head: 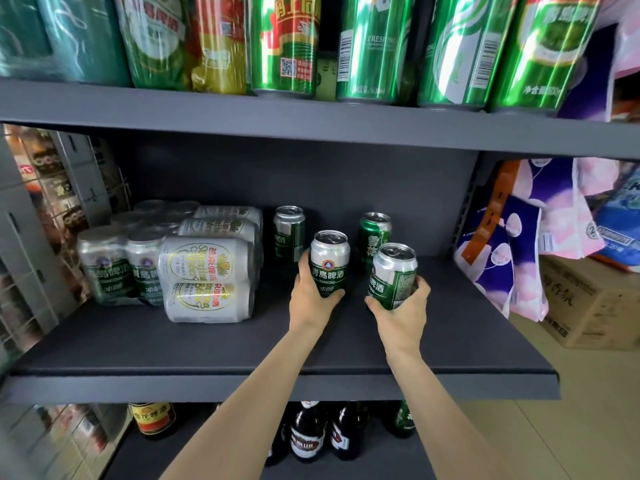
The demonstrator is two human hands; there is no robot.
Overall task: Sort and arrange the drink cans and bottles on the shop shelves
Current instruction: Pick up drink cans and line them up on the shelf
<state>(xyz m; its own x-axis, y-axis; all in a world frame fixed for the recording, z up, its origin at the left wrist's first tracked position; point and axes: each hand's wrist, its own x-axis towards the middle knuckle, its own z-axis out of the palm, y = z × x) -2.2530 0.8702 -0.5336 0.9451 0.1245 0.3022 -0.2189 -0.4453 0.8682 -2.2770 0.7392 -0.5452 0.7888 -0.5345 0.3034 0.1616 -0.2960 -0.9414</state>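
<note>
- Middle shelf (242, 344): dark grey board, the landmark for every entry below.
- Left hand (311, 296): reaches in over the shelf's front edge; fingers and thumb wrapped round the lower half of the left Tsingtao can (329, 258).
- Left Tsingtao can: silver top, green band, upright, label facing the camera, near the middle of the shelf; whether its base touches the board cannot be told.
- Right hand (403, 306): beside the left hand over the shelf; fingers curled round the base of the right Tsingtao can (394, 273).
- Right Tsingtao can: same make, tilted slightly left, right of the shelf's centre, apart from the other held can.
- Rear dark can (288, 233): upright, deeper on the shelf, behind the left held can.
- Rear green can (374, 233): upright, deeper on the shelf, between and behind the two held cans.
- White shrink-wrapped pack (207, 278): cans lying on their sides, stacked, left part of the shelf.
- Green shrink-wrapped pack (117, 268): upright cans, far left of the shelf, touching the white pack.
- Tall green cans (374, 46): a row on the board above the shelf.
- Dark bottles (308, 434): upright on the level beneath the shelf.
- Cardboard box (588, 299): on the floor, right of the shelf.
</note>
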